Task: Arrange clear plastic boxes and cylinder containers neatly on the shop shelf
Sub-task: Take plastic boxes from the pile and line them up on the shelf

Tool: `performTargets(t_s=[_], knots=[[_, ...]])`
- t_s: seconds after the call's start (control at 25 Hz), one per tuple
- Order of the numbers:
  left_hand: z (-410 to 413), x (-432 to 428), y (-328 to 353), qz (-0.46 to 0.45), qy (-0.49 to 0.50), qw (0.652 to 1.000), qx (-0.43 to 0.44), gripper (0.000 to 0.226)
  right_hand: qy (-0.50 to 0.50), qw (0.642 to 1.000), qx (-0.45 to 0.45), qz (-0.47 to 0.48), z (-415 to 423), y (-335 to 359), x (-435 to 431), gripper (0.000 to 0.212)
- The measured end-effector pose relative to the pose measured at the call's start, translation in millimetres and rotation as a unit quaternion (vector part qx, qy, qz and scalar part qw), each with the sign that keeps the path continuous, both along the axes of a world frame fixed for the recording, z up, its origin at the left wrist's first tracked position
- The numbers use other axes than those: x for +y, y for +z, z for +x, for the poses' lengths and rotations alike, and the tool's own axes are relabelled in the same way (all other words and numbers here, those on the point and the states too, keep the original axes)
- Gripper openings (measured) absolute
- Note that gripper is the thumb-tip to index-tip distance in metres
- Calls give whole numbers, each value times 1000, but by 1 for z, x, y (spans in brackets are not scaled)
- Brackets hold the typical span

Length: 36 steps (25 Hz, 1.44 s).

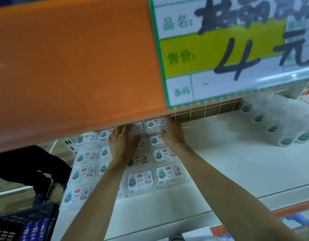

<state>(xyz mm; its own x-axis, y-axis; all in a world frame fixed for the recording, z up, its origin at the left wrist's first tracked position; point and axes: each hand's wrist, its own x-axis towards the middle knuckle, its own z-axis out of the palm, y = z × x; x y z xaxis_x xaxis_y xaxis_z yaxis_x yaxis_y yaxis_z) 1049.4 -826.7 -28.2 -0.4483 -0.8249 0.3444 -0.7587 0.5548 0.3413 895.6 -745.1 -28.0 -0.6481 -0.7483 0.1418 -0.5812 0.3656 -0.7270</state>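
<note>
Clear plastic boxes with printed labels lie flat in neat rows and columns on the left part of the white shelf, reaching from its front edge to its back. The left hand rests palm down on the boxes toward the back of the shelf, fingers straight and spread. The right hand is at the back of the shelf beside the rear box. Its thumb lies on that box, but its fingertips are hidden under the orange edge above the shelf, so I cannot tell whether it clasps the box. The cylinder containers lie bunched in clear wrap at the right rear of the shelf, well apart from the boxes.
</note>
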Motion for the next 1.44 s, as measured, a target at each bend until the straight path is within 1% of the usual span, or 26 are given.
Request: performTargets(t_s=[0.16,0.28,0.4,0.48,0.56,0.64,0.8,0.88,1.04,1.12,1.2,1.36,1.44], knots=[[-1,2,5,4,1,1000,-8,60,-15,999,-18,25,-1,2,-1,41],[-2,5,12,10,-2,1000,-28,64,-13,999,-27,28,0,5,0,44],[-6,12,17,13,-14,1000,-1,64,-8,999,-41,19,0,6,3,47],[-11,23,22,13,-34,999,18,58,-6,999,-34,10,1,6,5,50],[-20,38,32,8,-54,998,32,47,0,1000,-16,-7,0,6,11,48],[-31,50,40,-14,-76,995,64,37,-2,1000,0,-22,0,7,19,46],[-57,67,38,-47,-140,985,93,32,-30,999,25,-21,-4,7,42,42],[-72,79,34,-49,-164,980,104,28,-41,998,38,-22,-8,9,58,40],[-109,104,23,-40,-230,963,132,27,-91,994,36,-42,-22,19,107,42],[-128,118,20,-10,-246,961,125,27,-116,991,39,-46,-33,20,133,41],[-145,138,19,6,-266,956,124,26,-143,989,22,-38,-46,22,160,40],[-173,180,18,18,-322,940,109,26,-179,983,20,-23,-67,26,206,40],[-190,202,19,5,-342,934,101,25,-198,980,23,-21,-77,28,231,39]])
